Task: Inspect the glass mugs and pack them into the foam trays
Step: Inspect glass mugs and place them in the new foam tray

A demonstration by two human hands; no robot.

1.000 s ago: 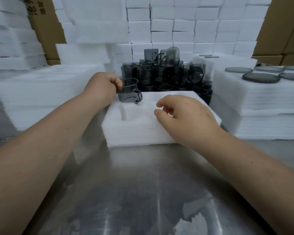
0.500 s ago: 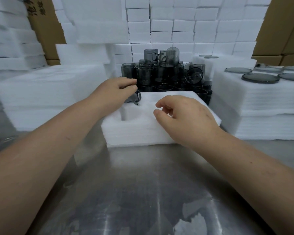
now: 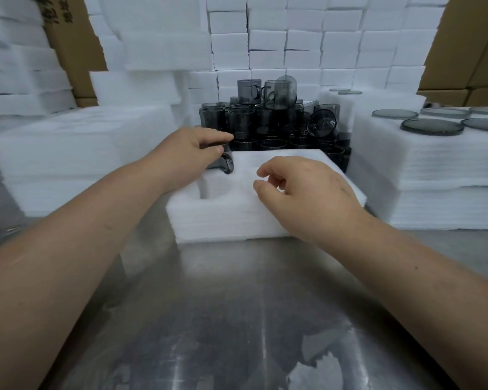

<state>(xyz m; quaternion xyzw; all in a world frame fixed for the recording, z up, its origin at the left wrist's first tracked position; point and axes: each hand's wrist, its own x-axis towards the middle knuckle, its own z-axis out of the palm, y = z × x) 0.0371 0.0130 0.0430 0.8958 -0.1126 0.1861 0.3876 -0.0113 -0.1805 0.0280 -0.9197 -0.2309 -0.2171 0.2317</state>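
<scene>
Head view, how the mug [image 3: 226,166] will handle: it is judged light, brittle and smooth-walled; it is best taken from above by the rim or round the body, not levered by the thin handle, and lowered straight so that no other glass is knocked
Head view, how the foam tray [image 3: 237,218] will handle: it is judged soft, springy and very light, and likely to be shifted on the steel table [image 3: 237,305] unless it is held down
Look of the mug: smoky grey see-through glass; only the curved handle and a little of the wall are seen, the rest being hidden under the hand
Place of the mug: at 11 o'clock on the tray, at the far-left pocket; how deep it is seated cannot be told
Left hand [image 3: 189,153]: curled over the top of the mug, with thumb and fingers closed on it
Right hand [image 3: 307,198]: nothing is held; loosely bent fingers are rested on the tray top at 4 o'clock of the mug
Empty pocket [image 3: 213,187]: cut into the tray at 9 o'clock, just nearer than the mug
Mug pile [image 3: 271,119]: the same dark glass, stacked at 12 o'clock behind the tray
Glass discs [image 3: 431,127]: laid flat on foam at 2 o'clock
Surroundings: white foam stacks [image 3: 76,147] and cardboard cartons [image 3: 76,52] are ranged around the table
</scene>
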